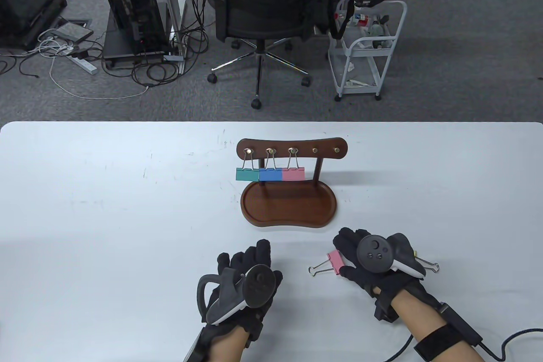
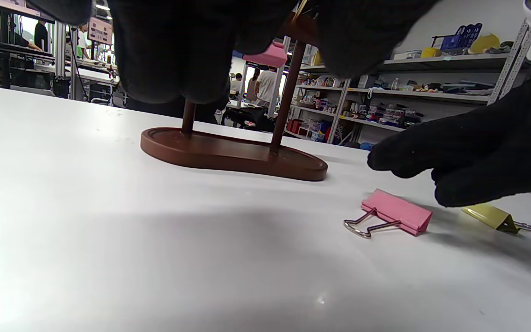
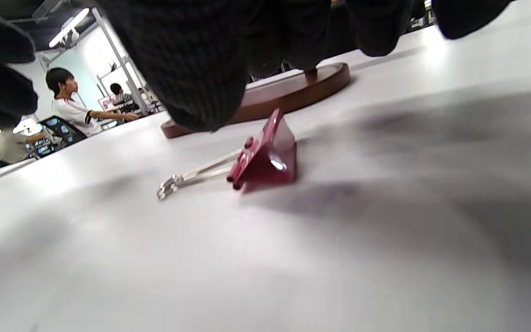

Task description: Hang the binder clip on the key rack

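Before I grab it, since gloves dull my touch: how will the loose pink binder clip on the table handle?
The pink binder clip looks small and stiff, so probably light. Its thin wire handles may swivel when pinched. On the smooth table it could slide rather than roll.

Pink binder clip [image 3: 265, 154]: lies on the white worktop [image 3: 385, 230], wire handles pointing left. My right grip's gloved fingers [image 3: 191, 60]: hang just above it, not touching. Brown key rack base [image 3: 270, 94]: behind, near the clip.
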The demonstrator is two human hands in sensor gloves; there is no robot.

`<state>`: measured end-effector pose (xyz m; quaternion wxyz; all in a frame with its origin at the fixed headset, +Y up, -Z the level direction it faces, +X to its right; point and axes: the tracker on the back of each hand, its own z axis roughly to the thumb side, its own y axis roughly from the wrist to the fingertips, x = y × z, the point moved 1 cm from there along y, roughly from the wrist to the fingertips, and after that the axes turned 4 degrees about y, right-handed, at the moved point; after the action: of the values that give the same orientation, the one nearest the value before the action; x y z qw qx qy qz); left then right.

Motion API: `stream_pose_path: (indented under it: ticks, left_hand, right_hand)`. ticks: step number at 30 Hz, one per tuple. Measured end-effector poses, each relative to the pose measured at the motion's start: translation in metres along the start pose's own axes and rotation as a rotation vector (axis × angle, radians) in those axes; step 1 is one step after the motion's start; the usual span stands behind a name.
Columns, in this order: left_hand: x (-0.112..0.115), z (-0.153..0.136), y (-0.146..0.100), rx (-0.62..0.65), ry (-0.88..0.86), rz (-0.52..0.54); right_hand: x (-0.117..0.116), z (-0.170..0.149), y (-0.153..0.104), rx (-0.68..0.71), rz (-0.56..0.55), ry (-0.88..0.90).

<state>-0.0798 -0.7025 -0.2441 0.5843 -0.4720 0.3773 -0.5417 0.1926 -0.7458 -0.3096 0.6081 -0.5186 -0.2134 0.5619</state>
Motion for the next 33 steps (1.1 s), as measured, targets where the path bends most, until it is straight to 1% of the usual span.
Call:
stream_pose_path:
  ticks: [6, 12, 21, 27, 33]
  left_hand:
    - [0.0, 0.0, 0.001, -0.003, 0.002, -0.018]
    - [0.0, 0.0, 0.001, -0.003, 0.0, -0.025]
    - [-0.001, -0.001, 0.001, -0.003, -0.004, -0.03]
    - [-0.001, -0.001, 0.001, -0.002, -0.008, -0.034]
    - [-0.001, -0.001, 0.001, -0.002, -0.012, -0.031]
  right_hand:
    - [-0.01, 0.004, 0.006, 0.02, 0.046, -0.04]
    - [-0.016, 0.005, 0.01, 0.021, 0.061, -0.072]
    - [-0.02, 0.011, 0.012, 0.047, 0.033, -0.137]
    - [-0.022, 0.02, 0.013, 0.088, 0.02, -0.263]
    - [-0.022, 0.02, 0.014, 0.105, 0.016, -0.244]
